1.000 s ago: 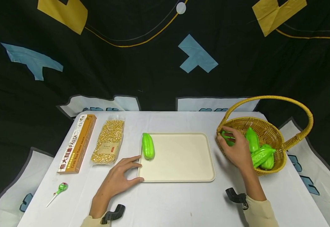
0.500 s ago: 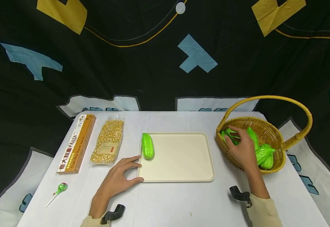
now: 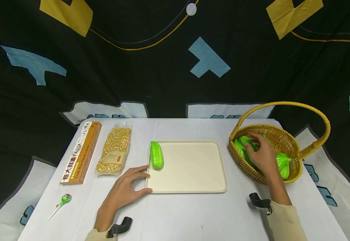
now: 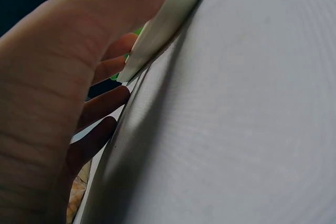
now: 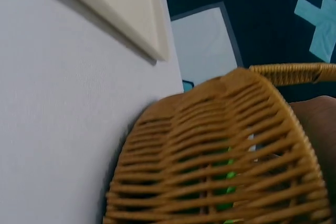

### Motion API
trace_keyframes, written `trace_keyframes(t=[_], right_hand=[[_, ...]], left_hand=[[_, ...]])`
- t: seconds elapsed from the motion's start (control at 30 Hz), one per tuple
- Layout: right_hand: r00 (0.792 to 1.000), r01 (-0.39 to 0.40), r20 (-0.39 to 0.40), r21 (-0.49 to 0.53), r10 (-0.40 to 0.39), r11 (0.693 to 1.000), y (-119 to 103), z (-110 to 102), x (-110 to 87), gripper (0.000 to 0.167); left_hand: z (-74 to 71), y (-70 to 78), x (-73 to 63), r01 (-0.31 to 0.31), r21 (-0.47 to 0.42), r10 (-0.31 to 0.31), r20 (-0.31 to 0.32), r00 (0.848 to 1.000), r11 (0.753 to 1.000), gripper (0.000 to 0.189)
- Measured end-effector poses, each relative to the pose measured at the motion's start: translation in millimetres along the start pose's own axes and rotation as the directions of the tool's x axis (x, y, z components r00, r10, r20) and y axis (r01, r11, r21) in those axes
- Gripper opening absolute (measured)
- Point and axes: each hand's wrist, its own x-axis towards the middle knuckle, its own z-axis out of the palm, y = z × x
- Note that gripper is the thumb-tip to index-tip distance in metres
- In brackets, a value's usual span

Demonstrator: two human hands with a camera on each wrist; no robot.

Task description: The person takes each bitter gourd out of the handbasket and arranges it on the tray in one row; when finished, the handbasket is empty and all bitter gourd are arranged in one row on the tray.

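In the head view, my left hand (image 3: 126, 188) rests at the near left corner of a cream tray (image 3: 193, 167), thumb and fingertips at its edges, fingers fairly straight. One glossy green star fruit (image 3: 156, 155) lies at the tray's left end. My right hand (image 3: 263, 155) reaches into a wicker basket (image 3: 296, 167), thumb and forefinger apart. Green star fruits (image 3: 239, 147) lie left of it and below it, another star fruit (image 3: 283, 164) to its right. The hand hides part of them. In the right wrist view the basket wall (image 5: 210, 156) covers most of that hand.
A pasta box (image 3: 81, 152) and a bag of corn kernels (image 3: 114, 149) lie left of the tray. A lollipop (image 3: 64, 199) is near the table's left edge. The basket handle (image 3: 286, 103) arches above the right hand.
My right hand has moved rightward inside the basket, from its left rim toward the middle, uncovering more of the star fruits on the left. The left hand and tray stay put.
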Motion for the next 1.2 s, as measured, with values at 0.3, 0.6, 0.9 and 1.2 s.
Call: trace_keyframes(t=[0.3,0.6,0.9,1.2], right_hand=[[0.998,-0.038,0.048,-0.076,0.042,0.996,10.5,-1.2,5.0,0.051],[0.995,-0.036,0.084,-0.132,0.048,0.991,16.2,-0.3,11.2,0.053],[0.987,-0.024,0.15,-0.155,0.048,0.988,14.7,-3.3,17.6,0.055],[0.977,-0.034,0.2,-0.183,0.071,0.983,15.4,-3.3,23.7,0.058]], left_hand=[[-0.9,-0.6,-1.3,0.023,0.006,-0.023,0.009,1.0,1.0,0.051],[-1.5,0.3,0.4,0.02,0.002,-0.02,0.013,1.0,1.0,0.051],[-0.8,-0.7,0.3,0.006,0.011,-0.006,0.002,1.0,1.0,0.051],[-0.6,0.2,0.2,0.005,-0.003,-0.005,-0.004,1.0,1.0,0.051]])
